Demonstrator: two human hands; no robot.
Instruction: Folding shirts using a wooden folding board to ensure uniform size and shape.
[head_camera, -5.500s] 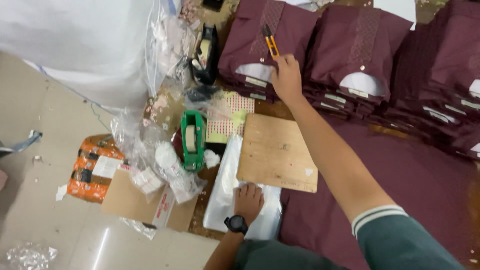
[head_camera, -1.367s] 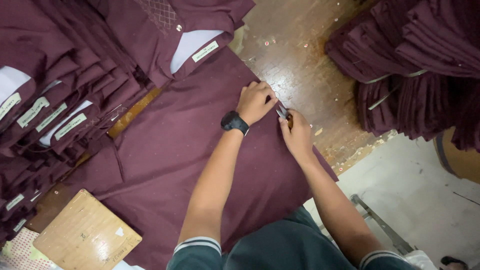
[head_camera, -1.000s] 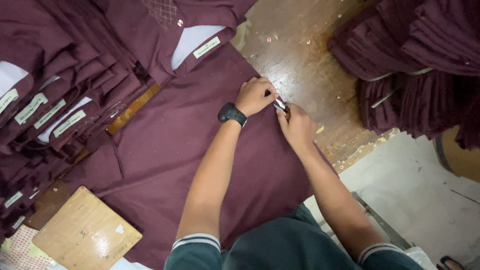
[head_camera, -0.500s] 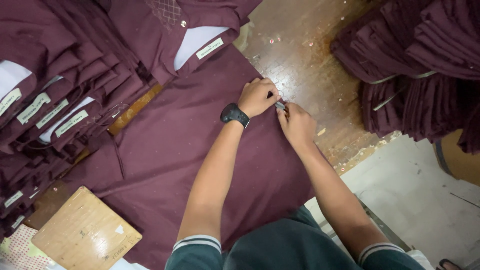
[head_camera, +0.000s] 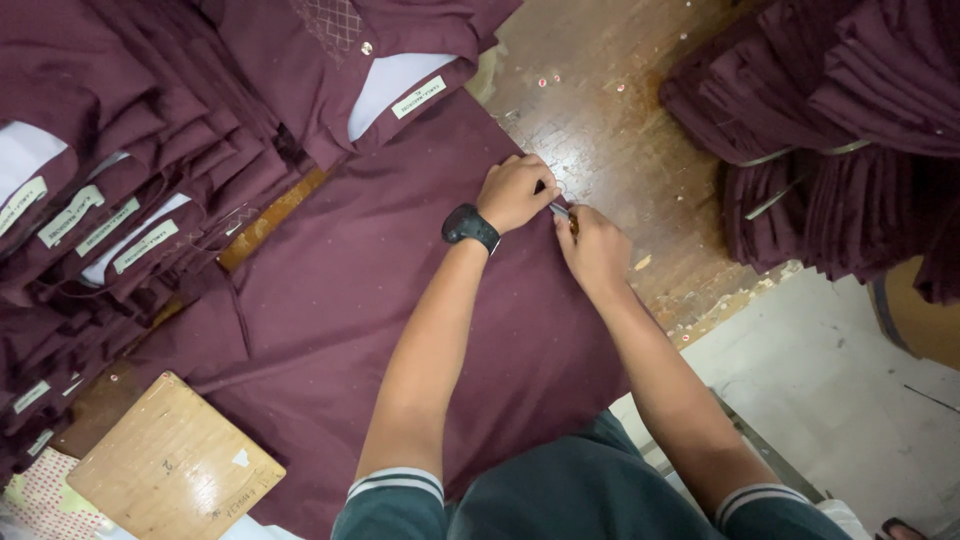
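A maroon garment (head_camera: 380, 300) lies spread flat on a worn wooden table (head_camera: 620, 110). Both hands meet at its right edge. My left hand (head_camera: 515, 190), with a black watch (head_camera: 470, 226) on the wrist, is closed and pinches the cloth edge. My right hand (head_camera: 597, 250) sits just below and to the right of it, gripping a small cutter (head_camera: 561, 211) with a metal tip and an orange body. The tip points at the spot under my left fingers. What it touches is hidden.
Folded maroon shirts with white collar cards (head_camera: 90, 180) are stacked along the left, one more (head_camera: 400, 60) at the top. Another maroon pile (head_camera: 830, 130) fills the upper right. A wooden board (head_camera: 175, 465) lies at the lower left and a wooden strip (head_camera: 270, 220) pokes out beneath the shirts. Grey floor (head_camera: 850, 380) is at the right.
Earlier my right hand held the orange cutter over the stacked shirts while the left rested by the board. Both hands now work together at the garment's edge, barely shifting in the last second.
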